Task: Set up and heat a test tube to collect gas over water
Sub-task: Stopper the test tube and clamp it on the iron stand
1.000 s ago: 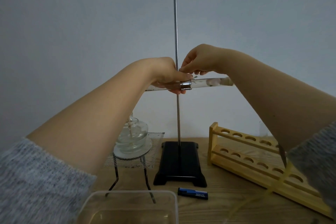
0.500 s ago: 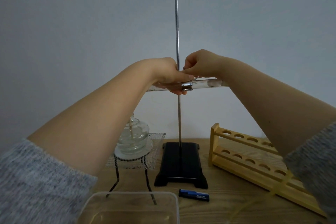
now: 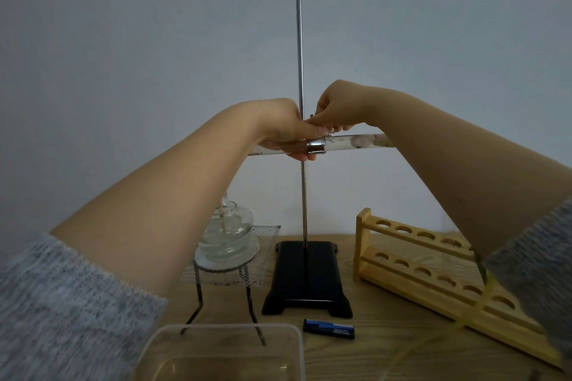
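Two hands at the retort stand rod [image 3: 299,40]: left hand [image 3: 283,128] grasps the horizontal test tube [image 3: 356,144] at the metal clamp [image 3: 316,145]. Right hand [image 3: 335,108], at 1 o'clock of the clamp, pinches its small screw; alcohol lamp [image 3: 227,233] at 7 o'clock below.

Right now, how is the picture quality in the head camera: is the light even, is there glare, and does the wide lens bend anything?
Head view: light is dim and flat, with no hard shadows. Small glare shows only on the metal clamp and the glass alcohol lamp. Wide-angle stretch enlarges the grey sleeves at the lower corners. The plastic tub at the bottom edge looks soft, and the test tube contents are too blurred to identify.
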{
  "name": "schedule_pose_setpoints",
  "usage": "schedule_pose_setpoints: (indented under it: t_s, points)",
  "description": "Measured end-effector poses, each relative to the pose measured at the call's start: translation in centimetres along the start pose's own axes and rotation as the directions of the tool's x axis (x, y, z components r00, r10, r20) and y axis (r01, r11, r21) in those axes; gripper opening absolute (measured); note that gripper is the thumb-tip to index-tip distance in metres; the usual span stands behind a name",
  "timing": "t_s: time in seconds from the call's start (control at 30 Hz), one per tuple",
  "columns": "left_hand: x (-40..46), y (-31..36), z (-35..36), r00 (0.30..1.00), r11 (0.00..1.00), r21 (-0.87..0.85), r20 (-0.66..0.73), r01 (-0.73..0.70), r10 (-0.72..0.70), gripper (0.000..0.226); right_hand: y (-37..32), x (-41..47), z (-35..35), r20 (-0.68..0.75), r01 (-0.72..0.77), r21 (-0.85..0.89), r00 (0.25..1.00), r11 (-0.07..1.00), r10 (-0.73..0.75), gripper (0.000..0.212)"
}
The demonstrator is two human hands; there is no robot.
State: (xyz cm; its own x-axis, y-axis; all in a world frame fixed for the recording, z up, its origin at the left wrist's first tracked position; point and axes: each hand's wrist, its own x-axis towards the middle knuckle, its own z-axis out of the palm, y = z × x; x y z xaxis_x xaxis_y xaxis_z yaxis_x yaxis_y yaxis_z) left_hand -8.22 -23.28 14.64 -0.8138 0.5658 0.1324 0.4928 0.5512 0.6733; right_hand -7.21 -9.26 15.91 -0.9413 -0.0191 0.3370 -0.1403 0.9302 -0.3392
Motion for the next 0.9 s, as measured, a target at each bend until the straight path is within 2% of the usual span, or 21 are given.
schedule_pose_setpoints:
  t_s: [0.23, 0.43, 0.5, 0.57, 0.63, 0.73, 0.8, 0.9]
  points:
    - [0.4, -0.4, -0.2, 1.0, 1.0, 0.019, 0.019, 0.002, -0.003, 0.041, 0.2, 0.4, 0.9, -0.088, 0.025, 0.056, 0.996, 0.998, -0.02, 0.034]
    - [0.6, -0.5, -0.3, 1.0, 1.0, 0.003, 0.02, -0.006, 0.006, 0.041, 0.8, 0.2, 0.9, -0.071, -0.002, 0.128, 0.997, 0.992, 0.011, 0.029]
    - [0.3, -0.5, -0.3, 1.0, 0.999, 0.051, 0.016, -0.015, 0.014, 0.041, 1.1, -0.6, 0.9, -0.055, -0.031, 0.205, 0.998, 0.978, 0.043, 0.032]
    - [0.0, -0.5, -0.3, 0.999, 0.978, 0.206, -0.027, -0.039, 0.045, 0.042, 1.5, -1.2, 0.7, -0.028, -0.051, 0.265, 0.998, 0.963, 0.06, 0.043]
    - [-0.2, -0.7, -0.2, 0.989, 0.931, 0.362, -0.113, -0.053, 0.1, 0.047, 1.6, -1.6, 0.4, -0.024, -0.056, 0.241, 0.998, 0.969, 0.064, 0.049]
    - [-0.6, -0.9, -0.2, 0.963, 0.9, 0.431, -0.205, -0.074, 0.177, 0.049, 1.7, -2.4, -0.5, -0.016, -0.041, 0.102, 0.999, 0.994, 0.043, 0.048]
    - [-1.2, -1.3, -0.4, 0.955, 0.896, 0.436, -0.222, -0.084, 0.197, 0.04, 1.9, -3.3, -1.0, 0.023, -0.026, 0.056, 0.999, 0.998, 0.024, 0.045]
    - [-2.2, -2.1, -1.2, 0.968, 0.928, 0.368, -0.205, -0.063, 0.147, 0.031, 2.2, -4.6, -1.5, 0.08, 0.007, 0.041, 0.997, 0.999, -0.01, 0.037]
